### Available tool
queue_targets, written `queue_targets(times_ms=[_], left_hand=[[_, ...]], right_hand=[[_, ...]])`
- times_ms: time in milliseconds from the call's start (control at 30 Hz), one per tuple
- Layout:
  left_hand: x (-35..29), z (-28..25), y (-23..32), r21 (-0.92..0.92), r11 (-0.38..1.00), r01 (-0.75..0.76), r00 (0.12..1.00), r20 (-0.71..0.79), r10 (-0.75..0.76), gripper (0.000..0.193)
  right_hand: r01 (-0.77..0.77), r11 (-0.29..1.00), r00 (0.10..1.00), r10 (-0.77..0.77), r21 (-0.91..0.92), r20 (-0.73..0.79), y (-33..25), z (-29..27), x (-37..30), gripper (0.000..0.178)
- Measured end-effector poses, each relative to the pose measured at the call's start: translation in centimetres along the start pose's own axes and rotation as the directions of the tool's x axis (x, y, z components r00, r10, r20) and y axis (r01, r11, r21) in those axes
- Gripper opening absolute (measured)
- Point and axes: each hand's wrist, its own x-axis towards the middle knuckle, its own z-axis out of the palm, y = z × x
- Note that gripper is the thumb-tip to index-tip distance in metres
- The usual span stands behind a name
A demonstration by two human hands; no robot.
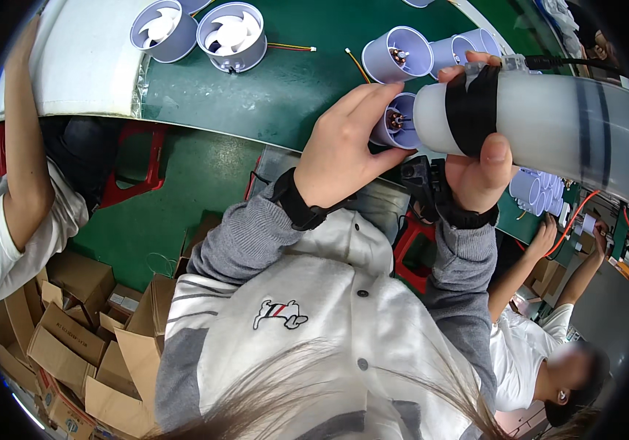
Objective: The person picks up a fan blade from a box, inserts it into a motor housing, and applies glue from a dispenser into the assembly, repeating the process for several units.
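Note:
My left hand (340,147) is closed around a lavender round fan housing (405,137), with a small copper-wound motor core showing inside it. The housing's open mouth faces right, at the table's near edge. In my right hand (476,176) is a thick, translucent white cylinder (542,114), gripped over its black-taped band with the thumb in front and fingertips behind. The cylinder lies roughly level, its rounded left end close against the housing's mouth; whether they touch I cannot tell. A dark cable (571,64) runs from a clear connector on the cylinder's top.
Another lavender housing (398,55) stands just beyond my hands on the green table (256,110). Two housings with white fan blades (231,33) stand at the far left. Co-workers sit on both sides, a bare forearm (24,125) at left. Opened cardboard boxes (72,334) crowd the lower left.

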Motion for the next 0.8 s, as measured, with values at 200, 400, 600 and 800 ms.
queue_targets(times_ms=[200,400,600,800], left_hand=[[-0.3,0.1,0.0,-0.015,1.000,0.016,1.000,0.005,-0.016,0.065],[0.0,0.2,0.1,-0.008,1.000,0.001,1.000,-0.002,-0.001,0.066],[0.2,0.3,-0.2,-0.019,0.999,0.029,0.999,-0.035,-0.029,0.064],[0.8,0.5,0.5,0.226,0.974,-0.023,0.998,-0.045,0.034,0.064]], right_hand=[[-0.010,0.999,1.000,0.010,0.037,-0.006,-0.3,0.0,-0.1,0.077],[-0.058,0.997,0.998,0.059,-0.048,0.025,-0.5,-0.2,0.0,0.082],[-0.022,0.999,1.000,0.022,0.027,0.005,-0.6,-0.8,0.1,0.079],[-0.072,0.992,0.994,0.064,-0.099,-0.084,-6.1,-2.7,2.4,0.098]])
